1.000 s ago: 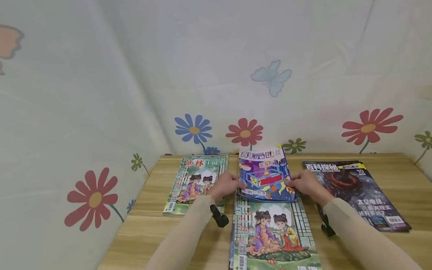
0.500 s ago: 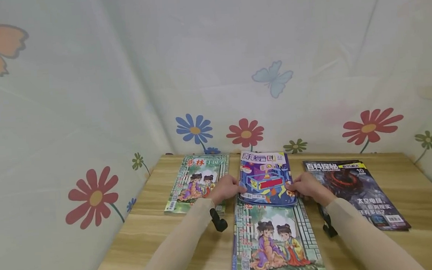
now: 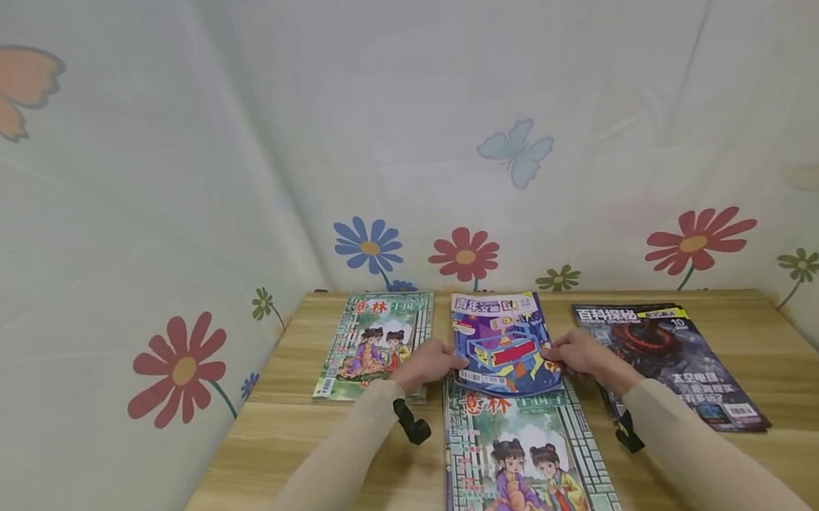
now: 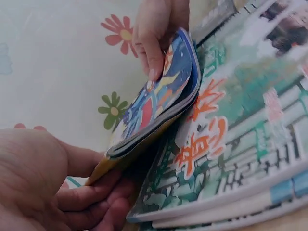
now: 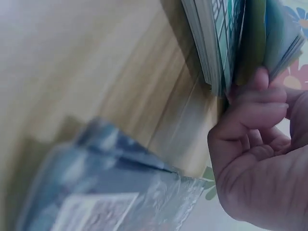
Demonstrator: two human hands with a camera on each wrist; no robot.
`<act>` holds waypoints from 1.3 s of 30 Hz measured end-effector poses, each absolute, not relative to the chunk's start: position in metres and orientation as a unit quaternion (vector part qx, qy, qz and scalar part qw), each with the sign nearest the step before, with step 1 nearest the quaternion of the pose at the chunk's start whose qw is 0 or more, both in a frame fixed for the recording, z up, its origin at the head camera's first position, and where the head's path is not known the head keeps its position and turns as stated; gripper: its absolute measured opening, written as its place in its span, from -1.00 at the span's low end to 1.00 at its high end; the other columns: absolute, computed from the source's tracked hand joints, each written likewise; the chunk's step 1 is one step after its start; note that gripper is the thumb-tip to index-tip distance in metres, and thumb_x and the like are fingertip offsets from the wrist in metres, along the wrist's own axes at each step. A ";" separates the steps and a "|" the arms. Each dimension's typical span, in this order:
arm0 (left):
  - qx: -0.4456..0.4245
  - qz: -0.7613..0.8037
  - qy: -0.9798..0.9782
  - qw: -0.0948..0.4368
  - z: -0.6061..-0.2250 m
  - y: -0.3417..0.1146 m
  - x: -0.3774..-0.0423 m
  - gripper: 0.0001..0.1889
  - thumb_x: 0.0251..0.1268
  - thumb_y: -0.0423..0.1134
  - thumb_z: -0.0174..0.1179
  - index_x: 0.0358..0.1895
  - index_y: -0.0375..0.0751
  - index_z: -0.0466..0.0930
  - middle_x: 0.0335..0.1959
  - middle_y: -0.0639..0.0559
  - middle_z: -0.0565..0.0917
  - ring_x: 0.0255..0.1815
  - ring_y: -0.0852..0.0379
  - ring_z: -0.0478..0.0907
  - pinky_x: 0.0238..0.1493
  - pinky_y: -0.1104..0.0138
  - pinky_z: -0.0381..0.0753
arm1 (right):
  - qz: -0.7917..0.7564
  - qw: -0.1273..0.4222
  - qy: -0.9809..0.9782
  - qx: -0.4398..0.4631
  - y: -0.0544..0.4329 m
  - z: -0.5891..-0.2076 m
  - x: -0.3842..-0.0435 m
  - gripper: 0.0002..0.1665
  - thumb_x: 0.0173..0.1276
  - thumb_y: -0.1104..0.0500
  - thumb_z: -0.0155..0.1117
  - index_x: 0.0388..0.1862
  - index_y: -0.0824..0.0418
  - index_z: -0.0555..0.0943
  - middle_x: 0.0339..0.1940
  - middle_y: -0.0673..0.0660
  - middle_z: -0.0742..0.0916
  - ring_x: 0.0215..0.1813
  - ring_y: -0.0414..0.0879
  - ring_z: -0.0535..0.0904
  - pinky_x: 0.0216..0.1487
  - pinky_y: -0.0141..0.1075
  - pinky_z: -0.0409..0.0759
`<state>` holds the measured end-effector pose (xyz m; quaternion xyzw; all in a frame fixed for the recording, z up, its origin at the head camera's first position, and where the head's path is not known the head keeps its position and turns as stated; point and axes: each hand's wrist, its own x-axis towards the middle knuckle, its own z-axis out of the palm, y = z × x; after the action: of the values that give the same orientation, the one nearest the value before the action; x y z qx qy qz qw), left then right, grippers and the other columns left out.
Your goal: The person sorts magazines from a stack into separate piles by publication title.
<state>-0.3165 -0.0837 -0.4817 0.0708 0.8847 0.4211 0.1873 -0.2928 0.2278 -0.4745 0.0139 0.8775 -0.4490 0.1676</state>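
Nearer the person than a second ago, the purple magazine (image 3: 500,339) and the green stack (image 3: 520,454) beneath its near end have slid together, and both hands have come along. On the left, a pale backdrop (image 3: 386,79) carries an orange butterfly (image 3: 14,75) above a big red flower (image 3: 181,368); a fold runs down it where its left side turns a corner. Further right are a blue flower (image 3: 370,247), a smaller red bloom (image 3: 463,255), a light-blue butterfly (image 3: 518,153) and another wide red blossom (image 3: 701,240).

Against this stands the wood-grain counter (image 3: 278,401). At its far left a green magazine (image 3: 379,346) lies flat; in the middle comes the purple one, overlapping the top of the stack; at right a dark magazine (image 3: 672,365) lies at a slant.

Both arms reach forward in cream sleeves (image 3: 343,452), a black strap (image 3: 411,424) at the left wrist. The left hand (image 3: 425,365) pinches the purple magazine's left edge, thumb on top, fingers underneath. The right hand (image 3: 581,354) has a matching grip, pinching the opposite edge, its wrist crossing the dark cover's left side. Between them the purple magazine bows, with a gap showing under it.
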 end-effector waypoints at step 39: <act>0.050 0.345 0.927 0.137 -0.517 -0.074 -0.348 -0.61 0.46 -0.18 0.41 -0.61 -0.18 0.64 -0.80 0.09 0.51 -0.78 0.16 0.57 -0.64 0.34 0.56 | -0.433 0.173 0.883 0.051 0.225 -0.490 -0.313 -0.59 0.70 0.07 0.23 -0.15 0.41 0.76 -0.60 0.00 0.64 -0.60 -0.22 0.44 -0.51 -0.37 0.39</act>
<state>-0.3476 -0.0737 -0.5168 0.0504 0.9273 0.3448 0.1370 -0.3134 0.2247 -0.4897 0.0505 0.8831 -0.4333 0.1728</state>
